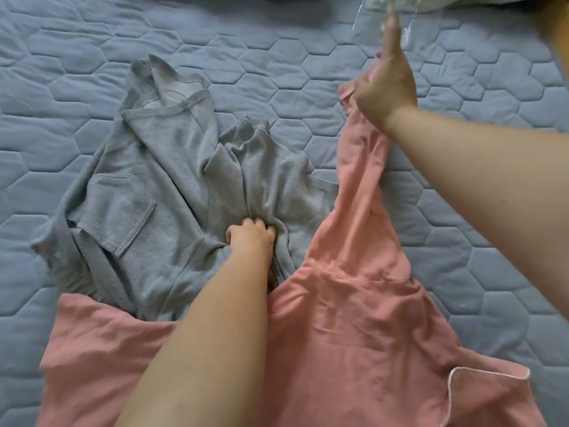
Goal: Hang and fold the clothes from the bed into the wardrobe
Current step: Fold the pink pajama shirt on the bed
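A crumpled grey knit garment (147, 192) with a patch pocket lies on the bed, left of centre. My left hand (251, 234) grips a bunch of its fabric near the middle, fingers curled into the cloth. A pink garment (354, 318) spreads across the near part of the bed and rises in a narrow strip to the upper right. My right hand (385, 84) pinches the top end of that pink strip, lifting it, with the other fingers stretched upward.
The blue-grey quilted bedspread (308, 72) with a hexagon pattern covers the whole bed. Clear plastic wrapping (397, 13) and something white lie at the top right edge. A dark object sits at the top edge, mostly cut off.
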Motion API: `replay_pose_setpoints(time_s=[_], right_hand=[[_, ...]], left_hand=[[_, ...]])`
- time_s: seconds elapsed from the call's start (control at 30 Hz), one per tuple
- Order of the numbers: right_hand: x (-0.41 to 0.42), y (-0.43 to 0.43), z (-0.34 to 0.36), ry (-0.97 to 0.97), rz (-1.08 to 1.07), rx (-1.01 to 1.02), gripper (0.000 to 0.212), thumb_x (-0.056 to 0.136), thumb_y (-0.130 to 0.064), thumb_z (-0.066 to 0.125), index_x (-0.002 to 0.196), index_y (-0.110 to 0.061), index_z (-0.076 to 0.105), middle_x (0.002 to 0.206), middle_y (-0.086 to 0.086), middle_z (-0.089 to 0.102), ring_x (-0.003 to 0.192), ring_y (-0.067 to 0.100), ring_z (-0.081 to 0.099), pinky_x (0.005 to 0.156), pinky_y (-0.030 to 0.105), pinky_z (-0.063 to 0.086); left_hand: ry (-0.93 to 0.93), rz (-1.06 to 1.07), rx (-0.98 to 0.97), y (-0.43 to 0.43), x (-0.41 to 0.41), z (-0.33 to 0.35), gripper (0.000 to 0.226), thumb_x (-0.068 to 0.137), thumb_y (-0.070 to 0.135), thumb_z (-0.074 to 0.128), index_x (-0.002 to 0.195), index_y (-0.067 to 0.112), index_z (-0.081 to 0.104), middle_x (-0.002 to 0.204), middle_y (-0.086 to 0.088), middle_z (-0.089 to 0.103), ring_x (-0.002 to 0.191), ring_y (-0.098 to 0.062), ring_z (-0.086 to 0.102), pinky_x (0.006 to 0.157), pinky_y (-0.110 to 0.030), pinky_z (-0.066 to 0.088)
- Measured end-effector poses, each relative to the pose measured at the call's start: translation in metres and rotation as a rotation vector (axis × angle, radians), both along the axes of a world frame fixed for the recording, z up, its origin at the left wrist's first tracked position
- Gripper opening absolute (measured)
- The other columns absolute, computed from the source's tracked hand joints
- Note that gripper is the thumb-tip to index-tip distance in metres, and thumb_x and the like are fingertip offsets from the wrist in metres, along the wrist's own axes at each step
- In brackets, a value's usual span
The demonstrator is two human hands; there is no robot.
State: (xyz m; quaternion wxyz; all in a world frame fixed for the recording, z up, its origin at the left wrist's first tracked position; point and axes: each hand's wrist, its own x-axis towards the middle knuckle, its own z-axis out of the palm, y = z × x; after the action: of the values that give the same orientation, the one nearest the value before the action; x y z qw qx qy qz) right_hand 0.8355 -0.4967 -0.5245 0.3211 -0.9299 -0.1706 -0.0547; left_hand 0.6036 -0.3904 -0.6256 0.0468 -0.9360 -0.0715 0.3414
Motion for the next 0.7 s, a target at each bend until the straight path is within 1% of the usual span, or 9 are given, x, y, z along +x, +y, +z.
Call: replay_pose_setpoints(time_s=[0.13, 0.23, 0.27, 0.33, 0.4, 0.47, 0.53, 0.57, 0.7], right_hand=[[-0.025, -0.019, -0.044, 0.108, -0.324, 0.017, 0.049, 0.094, -0.023, 0.044, 0.14, -0.007, 0.036, 0.137, 0.014, 0.048, 0.127, 0.029, 0.043, 0.103, 0.034, 0.034], [-0.05, -0.047, -0.078, 0.392, -0.645, 0.004, 0.047, 0.091, -0.03, 0.049, 0.128, -0.002, 0.047, 0.134, 0.018, 0.051, 0.125, 0.033, 0.047, 0.099, 0.037, 0.036], [-0.059, -0.055, -0.089, 0.512, -0.655, 0.007, 0.044, 0.09, -0.032, 0.05, 0.121, -0.001, 0.053, 0.127, 0.019, 0.056, 0.119, 0.033, 0.052, 0.093, 0.037, 0.04], [-0.069, -0.067, -0.103, 0.702, -0.481, 0.066, 0.027, 0.087, -0.027, 0.059, 0.094, -0.002, 0.064, 0.101, 0.017, 0.065, 0.096, 0.029, 0.061, 0.077, 0.033, 0.042], [-0.073, -0.078, -0.101, 0.845, -0.396, 0.187, 0.017, 0.084, -0.022, 0.068, 0.075, -0.008, 0.063, 0.082, 0.014, 0.064, 0.077, 0.024, 0.059, 0.073, 0.035, 0.046], [-0.067, -0.09, -0.096, 0.77, -0.496, 0.25, 0.023, 0.083, -0.028, 0.071, 0.082, -0.005, 0.068, 0.089, 0.016, 0.068, 0.08, 0.022, 0.061, 0.079, 0.039, 0.049], [-0.062, -0.105, -0.093, 0.54, -0.697, 0.127, 0.038, 0.085, -0.038, 0.068, 0.1, -0.004, 0.07, 0.107, 0.015, 0.069, 0.095, 0.024, 0.063, 0.085, 0.032, 0.046], [-0.064, -0.109, -0.092, 0.499, -0.741, 0.109, 0.043, 0.086, -0.043, 0.064, 0.108, -0.005, 0.068, 0.113, 0.014, 0.067, 0.104, 0.027, 0.062, 0.087, 0.03, 0.044], [-0.085, -0.108, -0.084, 0.57, -0.568, 0.058, 0.056, 0.1, -0.045, 0.038, 0.121, 0.003, 0.058, 0.129, 0.023, 0.056, 0.121, 0.034, 0.049, 0.093, 0.031, 0.034]], left_hand=[[0.001, 0.004, 0.0, 0.0, 0.001, -0.002, 0.061, 0.091, 0.037, 0.058, 0.141, 0.017, 0.03, 0.135, -0.007, 0.038, 0.125, -0.026, 0.037, 0.083, -0.045, 0.049], [0.012, 0.011, 0.004, 0.0, 0.002, -0.005, 0.06, 0.092, 0.036, 0.056, 0.142, 0.018, 0.028, 0.135, -0.008, 0.037, 0.125, -0.027, 0.036, 0.082, -0.045, 0.049], [0.012, 0.014, 0.008, 0.0, 0.002, -0.005, 0.059, 0.093, 0.035, 0.056, 0.142, 0.018, 0.028, 0.136, -0.008, 0.037, 0.125, -0.027, 0.036, 0.083, -0.045, 0.049], [0.012, 0.025, 0.014, -0.001, 0.003, -0.006, 0.057, 0.094, 0.033, 0.054, 0.142, 0.018, 0.028, 0.136, -0.008, 0.036, 0.126, -0.027, 0.036, 0.083, -0.045, 0.049], [0.007, 0.027, 0.017, -0.001, 0.003, -0.006, 0.057, 0.093, 0.034, 0.055, 0.142, 0.018, 0.029, 0.136, -0.007, 0.037, 0.126, -0.026, 0.036, 0.082, -0.045, 0.048], [-0.007, 0.035, 0.013, -0.001, 0.003, -0.007, 0.059, 0.091, 0.036, 0.057, 0.141, 0.019, 0.029, 0.135, -0.007, 0.037, 0.125, -0.026, 0.037, 0.083, -0.045, 0.049], [-0.029, 0.046, 0.011, 0.0, 0.002, -0.009, 0.061, 0.09, 0.037, 0.059, 0.141, 0.02, 0.03, 0.135, -0.007, 0.038, 0.125, -0.026, 0.037, 0.087, -0.045, 0.048], [-0.042, 0.05, 0.014, -0.001, 0.001, -0.009, 0.062, 0.089, 0.037, 0.059, 0.141, 0.02, 0.029, 0.135, -0.007, 0.038, 0.125, -0.026, 0.038, 0.088, -0.045, 0.047], [-0.138, 0.077, 0.042, -0.003, -0.009, -0.008, 0.054, 0.091, 0.031, 0.053, 0.139, 0.019, 0.031, 0.134, -0.007, 0.039, 0.125, -0.026, 0.039, 0.091, -0.041, 0.041]])
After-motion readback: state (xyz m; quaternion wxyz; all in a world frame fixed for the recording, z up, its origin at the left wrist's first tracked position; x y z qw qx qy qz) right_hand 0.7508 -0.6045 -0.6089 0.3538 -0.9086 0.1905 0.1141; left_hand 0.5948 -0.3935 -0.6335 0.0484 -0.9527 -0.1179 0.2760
